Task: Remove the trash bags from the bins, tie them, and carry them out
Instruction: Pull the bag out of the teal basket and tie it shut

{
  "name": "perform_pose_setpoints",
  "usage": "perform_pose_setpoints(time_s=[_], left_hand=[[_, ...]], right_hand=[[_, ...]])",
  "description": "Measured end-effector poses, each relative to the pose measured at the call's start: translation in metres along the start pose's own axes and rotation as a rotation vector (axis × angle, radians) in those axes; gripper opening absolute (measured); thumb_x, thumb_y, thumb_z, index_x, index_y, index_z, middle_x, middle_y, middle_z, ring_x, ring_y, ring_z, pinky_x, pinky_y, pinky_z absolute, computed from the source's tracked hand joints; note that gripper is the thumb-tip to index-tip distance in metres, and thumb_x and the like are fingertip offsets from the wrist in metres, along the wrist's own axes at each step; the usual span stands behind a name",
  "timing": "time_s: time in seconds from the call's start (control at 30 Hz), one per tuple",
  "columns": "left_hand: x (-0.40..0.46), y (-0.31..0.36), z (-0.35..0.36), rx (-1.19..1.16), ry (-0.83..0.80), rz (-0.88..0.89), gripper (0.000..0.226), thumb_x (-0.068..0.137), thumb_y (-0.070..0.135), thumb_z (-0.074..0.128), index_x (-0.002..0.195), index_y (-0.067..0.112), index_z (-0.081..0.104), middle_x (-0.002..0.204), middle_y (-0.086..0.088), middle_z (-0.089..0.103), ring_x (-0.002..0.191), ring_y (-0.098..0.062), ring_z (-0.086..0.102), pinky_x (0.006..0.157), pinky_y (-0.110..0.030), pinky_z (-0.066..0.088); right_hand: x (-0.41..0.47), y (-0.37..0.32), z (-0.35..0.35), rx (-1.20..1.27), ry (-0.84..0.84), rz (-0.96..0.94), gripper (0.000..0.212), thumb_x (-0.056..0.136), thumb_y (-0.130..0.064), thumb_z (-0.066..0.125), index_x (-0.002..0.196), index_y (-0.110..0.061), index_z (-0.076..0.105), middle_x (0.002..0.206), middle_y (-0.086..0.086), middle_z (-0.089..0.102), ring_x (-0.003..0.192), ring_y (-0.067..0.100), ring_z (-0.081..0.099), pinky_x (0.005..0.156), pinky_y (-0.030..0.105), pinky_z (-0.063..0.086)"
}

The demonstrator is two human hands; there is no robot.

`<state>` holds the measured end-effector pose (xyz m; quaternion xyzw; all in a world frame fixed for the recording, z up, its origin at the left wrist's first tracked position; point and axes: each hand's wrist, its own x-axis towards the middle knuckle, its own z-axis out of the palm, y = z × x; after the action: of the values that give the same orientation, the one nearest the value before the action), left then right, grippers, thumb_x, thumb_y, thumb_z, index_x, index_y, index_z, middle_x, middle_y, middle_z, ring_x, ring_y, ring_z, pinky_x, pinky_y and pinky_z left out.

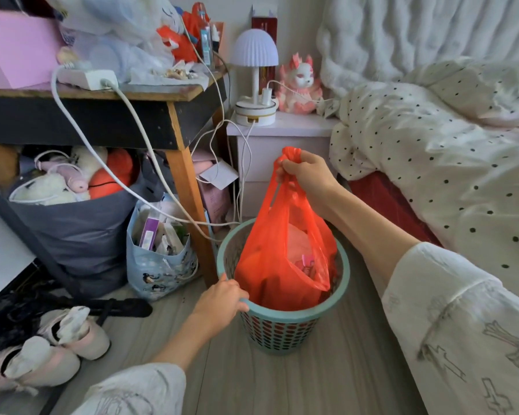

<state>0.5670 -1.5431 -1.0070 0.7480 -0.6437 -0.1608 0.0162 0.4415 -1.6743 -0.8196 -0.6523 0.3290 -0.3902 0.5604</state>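
Open floor (327, 384) lies before both hands. Left hand (221, 304) grips the teal bin (282, 333) by its near rim. Right hand (307, 172) clenches the gathered handles of the red trash bag (270, 265), bulging with rubbish, its base inside the bin.

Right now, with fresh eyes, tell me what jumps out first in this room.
The bright orange trash bag dominates the centre, its handles gathered in the right hand while its body sits partly inside the teal bin on the floor. The left hand grips the bin's near rim. Behind, a white mushroom lamp stands on the nightstand beside the polka-dot bedding.
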Motion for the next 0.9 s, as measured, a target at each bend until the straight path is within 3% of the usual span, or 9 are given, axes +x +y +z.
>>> perform_pose_setpoints(time_s=[0.17,0.3,0.37,0.43,0.5,0.6,0.67,0.77,0.9], left_hand=[[0.002,0.005,-0.002,-0.063,0.034,-0.053,0.020,0.085,0.034,0.057,0.094,0.019,0.066,0.105,-0.007,0.060,0.108,-0.026,0.053,0.089,-0.039,0.047],[0.004,0.009,0.001,-0.132,0.074,-0.059,0.023,0.083,0.035,0.061,0.098,0.019,0.068,0.107,-0.004,0.064,0.106,-0.023,0.057,0.090,-0.039,0.047],[0.002,0.014,-0.007,-0.296,0.157,-0.098,0.030,0.080,0.038,0.064,0.102,0.019,0.067,0.111,0.001,0.066,0.105,-0.018,0.059,0.092,-0.036,0.047],[0.000,0.021,-0.023,-0.495,0.312,-0.134,0.043,0.076,0.043,0.067,0.109,0.018,0.056,0.117,0.003,0.058,0.108,-0.014,0.054,0.092,-0.032,0.044],[0.001,0.032,-0.047,-0.653,0.394,-0.108,0.074,0.070,0.047,0.072,0.128,0.018,0.037,0.134,0.002,0.042,0.124,-0.014,0.042,0.100,-0.030,0.037],[0.016,0.056,-0.075,-0.746,0.325,-0.006,0.118,0.064,0.049,0.076,0.147,0.021,-0.003,0.157,0.004,0.005,0.144,-0.013,0.009,0.118,-0.035,0.016],[0.033,0.074,-0.077,-0.759,0.293,0.049,0.128,0.059,0.056,0.076,0.146,0.023,-0.012,0.158,0.001,-0.004,0.146,-0.016,0.002,0.120,-0.041,0.011],[0.056,0.094,-0.071,-0.799,0.413,0.060,0.136,0.038,0.080,0.069,0.146,0.028,0.004,0.155,-0.001,0.016,0.143,-0.018,0.020,0.116,-0.043,0.024],[0.078,0.111,-0.072,-0.915,0.610,-0.145,0.135,0.028,0.089,0.059,0.140,0.020,0.027,0.140,-0.006,0.041,0.129,-0.021,0.044,0.106,-0.049,0.037]], right_hand=[[0.010,-0.021,-0.009,-0.011,0.020,-0.028,0.027,0.090,0.000,0.042,0.070,-0.015,0.055,0.065,0.001,0.055,0.062,0.014,0.052,0.068,0.029,0.037],[0.007,-0.024,-0.004,-0.045,-0.023,-0.047,0.025,0.092,-0.004,0.045,0.074,-0.017,0.056,0.069,0.001,0.056,0.065,0.013,0.054,0.071,0.027,0.039],[0.006,-0.023,-0.005,-0.063,-0.084,-0.028,0.021,0.092,-0.006,0.047,0.078,-0.016,0.058,0.073,0.001,0.060,0.069,0.014,0.056,0.074,0.028,0.042],[0.003,-0.021,-0.008,-0.072,-0.146,-0.001,0.018,0.092,-0.005,0.048,0.082,-0.014,0.060,0.077,0.002,0.062,0.072,0.014,0.057,0.072,0.025,0.045],[0.000,-0.018,-0.014,-0.103,-0.161,0.011,0.014,0.091,-0.004,0.050,0.087,-0.008,0.063,0.081,0.004,0.063,0.075,0.015,0.057,0.074,0.026,0.047],[0.004,-0.019,-0.020,-0.301,-0.087,-0.024,0.023,0.085,-0.016,0.059,0.097,0.001,0.069,0.092,0.016,0.067,0.081,0.020,0.055,0.079,0.035,0.046],[0.011,-0.023,-0.024,-0.631,-0.038,-0.132,0.029,0.075,-0.034,0.062,0.088,-0.012,0.075,0.090,0.014,0.068,0.085,0.025,0.053,0.083,0.038,0.047],[0.007,-0.036,-0.026,-0.818,-0.126,-0.215,0.016,0.078,-0.026,0.066,0.070,-0.015,0.075,0.077,0.008,0.058,0.079,0.024,0.049,0.073,0.032,0.043],[-0.013,-0.037,-0.033,-0.377,-0.244,-0.053,0.019,0.081,-0.006,0.065,0.095,0.005,0.071,0.090,0.006,0.070,0.077,0.009,0.062,0.078,0.026,0.053]])
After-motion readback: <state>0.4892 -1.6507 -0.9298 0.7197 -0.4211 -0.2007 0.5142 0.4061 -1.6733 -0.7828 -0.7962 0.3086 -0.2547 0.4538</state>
